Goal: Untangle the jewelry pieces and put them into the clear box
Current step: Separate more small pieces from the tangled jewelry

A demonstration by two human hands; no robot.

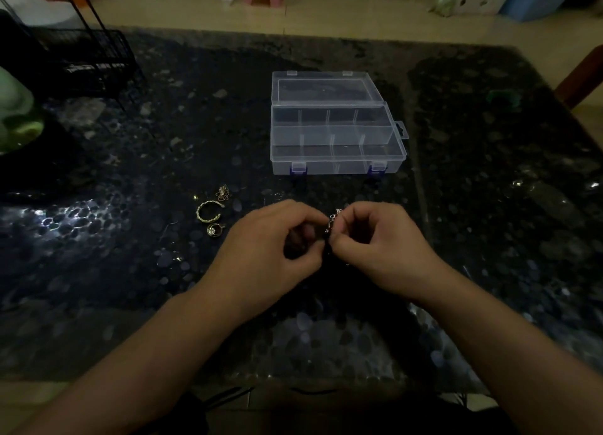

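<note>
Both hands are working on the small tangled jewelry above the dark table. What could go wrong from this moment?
1. The left hand and right hand pinch the tangled jewelry between them; a hard pull might bend or break it.
2. A dropped part could be hard to find on the dark, speckled table.
3. The loose gold pieces lie near the left forearm, which may sweep them. The clear box is open and apparently empty.

one head-worn wide-angle view looks forward and down from above the near edge of the dark pebble-patterned glossy tabletop (456, 114), close over both hands, floor beyond.
</note>
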